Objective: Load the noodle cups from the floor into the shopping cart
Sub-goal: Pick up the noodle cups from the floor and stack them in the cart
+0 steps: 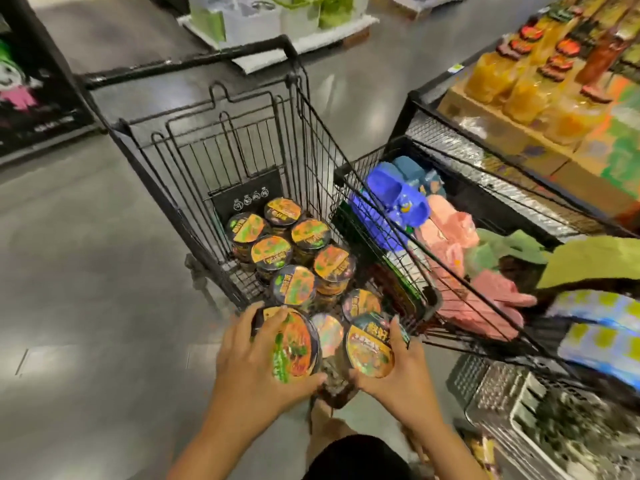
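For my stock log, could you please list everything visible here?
Shopping cart: one, black wire, centre.
Noodle cups: about eight, dark with orange-green lids, inside the cart.
Wire basket: one, black, right of the cart.
Slippers: several, blue, pink, green, in the basket.
Packs: many, yellow-orange, shelf upper right.
Left hand: one, grips the left cup, cart's near end.
Right hand: one, grips the right cup beside it.
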A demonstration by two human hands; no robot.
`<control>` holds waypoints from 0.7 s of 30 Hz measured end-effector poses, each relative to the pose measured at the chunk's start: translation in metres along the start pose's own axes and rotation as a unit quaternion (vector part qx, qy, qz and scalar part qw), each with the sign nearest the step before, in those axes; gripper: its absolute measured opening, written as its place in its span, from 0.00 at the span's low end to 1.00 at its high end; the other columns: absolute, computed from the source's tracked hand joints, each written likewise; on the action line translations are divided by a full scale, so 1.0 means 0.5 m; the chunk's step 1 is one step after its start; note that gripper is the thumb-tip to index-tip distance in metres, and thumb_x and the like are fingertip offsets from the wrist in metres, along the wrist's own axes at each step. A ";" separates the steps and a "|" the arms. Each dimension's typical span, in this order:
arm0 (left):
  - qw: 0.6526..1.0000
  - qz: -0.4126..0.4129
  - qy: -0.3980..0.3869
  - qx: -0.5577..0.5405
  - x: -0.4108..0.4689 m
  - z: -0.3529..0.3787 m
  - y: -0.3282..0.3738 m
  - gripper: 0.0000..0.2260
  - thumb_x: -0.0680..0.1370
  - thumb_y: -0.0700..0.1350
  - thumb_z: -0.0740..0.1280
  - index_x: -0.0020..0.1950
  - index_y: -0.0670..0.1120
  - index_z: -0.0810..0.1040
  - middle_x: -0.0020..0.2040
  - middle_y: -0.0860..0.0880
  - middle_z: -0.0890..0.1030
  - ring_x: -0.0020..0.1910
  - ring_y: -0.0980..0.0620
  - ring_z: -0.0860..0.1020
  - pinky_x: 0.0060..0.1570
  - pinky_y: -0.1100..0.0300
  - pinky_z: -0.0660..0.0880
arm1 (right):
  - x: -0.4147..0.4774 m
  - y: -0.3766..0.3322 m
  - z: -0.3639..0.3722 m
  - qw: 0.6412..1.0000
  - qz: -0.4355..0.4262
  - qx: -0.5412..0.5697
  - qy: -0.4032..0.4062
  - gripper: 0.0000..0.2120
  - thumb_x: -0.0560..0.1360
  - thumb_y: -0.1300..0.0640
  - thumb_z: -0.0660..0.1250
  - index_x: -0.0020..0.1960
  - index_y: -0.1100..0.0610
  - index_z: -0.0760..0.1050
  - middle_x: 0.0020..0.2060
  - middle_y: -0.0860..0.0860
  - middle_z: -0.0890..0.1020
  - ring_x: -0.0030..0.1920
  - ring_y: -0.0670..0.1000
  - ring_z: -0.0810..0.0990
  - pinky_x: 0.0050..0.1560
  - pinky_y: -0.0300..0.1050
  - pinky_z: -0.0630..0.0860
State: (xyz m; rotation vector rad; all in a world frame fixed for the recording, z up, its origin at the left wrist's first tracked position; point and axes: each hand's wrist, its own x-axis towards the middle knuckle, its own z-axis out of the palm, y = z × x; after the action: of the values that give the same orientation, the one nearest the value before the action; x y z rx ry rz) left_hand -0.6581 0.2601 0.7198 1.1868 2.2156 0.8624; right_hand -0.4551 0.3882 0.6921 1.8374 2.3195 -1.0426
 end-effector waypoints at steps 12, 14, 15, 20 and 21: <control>0.965 -0.104 -0.184 0.154 0.240 0.316 -0.038 0.48 0.65 0.75 0.64 0.78 0.58 0.51 0.79 0.45 0.45 0.76 0.36 0.47 0.73 0.42 0.49 | 0.371 0.094 0.014 0.989 -0.038 -0.109 -0.093 0.63 0.52 0.27 0.63 0.78 0.56 0.49 0.54 0.62 0.69 0.55 0.65 0.71 0.55 0.54 0.72; 0.961 -0.095 -0.201 0.166 0.255 0.353 -0.053 0.48 0.65 0.74 0.66 0.78 0.57 0.53 0.79 0.45 0.45 0.75 0.34 0.50 0.72 0.38 0.50 | 0.401 0.110 0.030 0.985 -0.028 -0.118 -0.121 0.64 0.51 0.27 0.63 0.79 0.56 0.48 0.56 0.62 0.68 0.57 0.64 0.70 0.56 0.54 0.71; 0.960 -0.083 -0.199 0.179 0.262 0.369 -0.060 0.48 0.64 0.73 0.67 0.78 0.56 0.55 0.78 0.45 0.46 0.75 0.32 0.53 0.70 0.37 0.53 | 0.415 0.114 0.036 0.985 -0.026 -0.115 -0.128 0.64 0.52 0.27 0.63 0.79 0.56 0.47 0.57 0.61 0.67 0.58 0.64 0.69 0.56 0.54 0.71; 0.930 -0.111 -0.280 0.209 0.285 0.422 -0.082 0.45 0.71 0.69 0.64 0.78 0.59 0.40 0.76 0.49 0.31 0.76 0.39 0.37 0.73 0.40 0.43 | 0.466 0.122 0.062 0.977 -0.011 -0.116 -0.180 0.60 0.57 0.34 0.71 0.78 0.49 0.42 0.62 0.56 0.60 0.64 0.63 0.64 0.59 0.57 0.71; 0.932 -0.105 -0.276 0.208 0.289 0.426 -0.081 0.45 0.71 0.69 0.65 0.78 0.58 0.41 0.76 0.49 0.31 0.76 0.39 0.36 0.73 0.40 0.44 | 0.471 0.126 0.068 0.976 -0.013 -0.110 -0.188 0.59 0.59 0.36 0.74 0.78 0.50 0.42 0.64 0.57 0.59 0.64 0.63 0.65 0.58 0.56 0.71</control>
State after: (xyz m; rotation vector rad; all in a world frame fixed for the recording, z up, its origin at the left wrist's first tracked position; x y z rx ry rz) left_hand -0.6129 0.4303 0.5277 1.1604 2.0316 -0.0491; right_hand -0.4874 0.5810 0.5424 1.3937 2.1387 -0.9856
